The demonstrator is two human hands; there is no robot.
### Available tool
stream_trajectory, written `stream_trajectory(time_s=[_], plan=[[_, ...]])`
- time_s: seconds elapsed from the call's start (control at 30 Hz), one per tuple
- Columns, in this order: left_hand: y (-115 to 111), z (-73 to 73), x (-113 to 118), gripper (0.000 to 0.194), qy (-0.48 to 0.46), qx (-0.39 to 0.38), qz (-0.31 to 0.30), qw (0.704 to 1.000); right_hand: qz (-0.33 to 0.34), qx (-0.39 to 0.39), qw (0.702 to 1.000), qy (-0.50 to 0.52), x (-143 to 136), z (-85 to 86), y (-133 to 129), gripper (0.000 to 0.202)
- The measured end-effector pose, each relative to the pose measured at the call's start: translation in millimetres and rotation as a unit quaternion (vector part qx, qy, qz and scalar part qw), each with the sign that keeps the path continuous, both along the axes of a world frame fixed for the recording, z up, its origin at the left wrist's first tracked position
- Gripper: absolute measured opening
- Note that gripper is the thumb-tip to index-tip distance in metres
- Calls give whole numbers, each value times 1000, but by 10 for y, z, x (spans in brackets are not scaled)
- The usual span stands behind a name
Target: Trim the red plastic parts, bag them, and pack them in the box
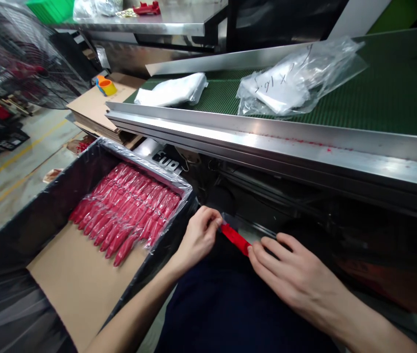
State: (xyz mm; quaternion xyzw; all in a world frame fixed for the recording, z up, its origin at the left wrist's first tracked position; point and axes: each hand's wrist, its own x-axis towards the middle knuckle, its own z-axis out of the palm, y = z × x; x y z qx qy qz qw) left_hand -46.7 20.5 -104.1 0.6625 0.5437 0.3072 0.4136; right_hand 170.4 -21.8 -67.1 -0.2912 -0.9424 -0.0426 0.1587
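Over my lap, my left hand (201,231) is closed in a pinch at the left end of a slim red elongated piece (235,239). A bit of clear plastic shows at that end, so the piece seems to sit in a plastic sleeve. The fingertips of my right hand (292,269) grip its right end, with the thumb hidden. To the left of my left hand, wrapped red pieces (131,208) lie in tight rows on a cardboard sheet (83,284). They are inside a box lined with dark plastic (179,182).
A green conveyor belt (223,90) with a metal side rail (267,139) runs ahead. On it lie a white plastic packet (173,90) and a clear bag with handwriting (285,86). An orange-and-yellow tape roll (107,87) rests on stacked cardboard (90,105). A large fan (28,54) stands left.
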Motion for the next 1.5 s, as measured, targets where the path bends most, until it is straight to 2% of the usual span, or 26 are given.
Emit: stream_trajectory(time_s=[0.1, 0.23, 0.4, 0.57, 0.73, 0.8, 0.87, 0.93, 1.03, 1.13, 1.23, 1.3, 1.4, 1.5], plan=[[-27, -14, 38, 16, 3, 5, 1, 1000, -31, -24, 998, 46, -79, -55, 11, 32], [-94, -5, 81, 14, 6, 21, 73, 997, -120, -57, 975, 177, -252, -212, -19, 19], [-185, -33, 118, 13, 18, 48, 128, 990, -257, -87, 891, 364, -511, -403, -153, 19], [-240, -55, 119, 12, 44, 82, 127, 987, -370, -141, 796, 457, -661, -483, -275, 13], [-293, -84, 67, 13, 55, 80, 144, 985, -425, -226, 708, 517, -750, -513, -341, 19], [-324, -102, 61, 14, 49, 71, 142, 986, -423, -245, 689, 536, -792, -530, -351, 22], [-352, -109, 69, 16, 32, 58, 123, 990, -407, -257, 690, 540, -815, -556, -344, 24], [-370, -96, 77, 18, 14, 45, 99, 994, -386, -257, 713, 526, -788, -584, -319, 23], [-364, -34, 62, 19, 0, 36, 77, 996, -337, -223, 779, 480, -633, -596, -259, 21], [-329, 61, 13, 16, 2, 47, 55, 997, -244, -210, 858, 400, -422, -540, -184, 29], [-300, 168, -19, 15, 21, 57, 30, 998, -161, -234, 907, 312, -291, -435, -98, 43], [-304, 245, -17, 15, 33, 57, -11, 998, -128, -253, 919, 273, -280, -371, -43, 42], [-334, 362, -24, 17, 32, 57, -90, 994, -97, -284, 918, 259, -348, -313, 12, 30], [-348, 423, -126, 10, 30, 69, -103, 992, -92, -309, 900, 294, -442, -273, 32, 23]])
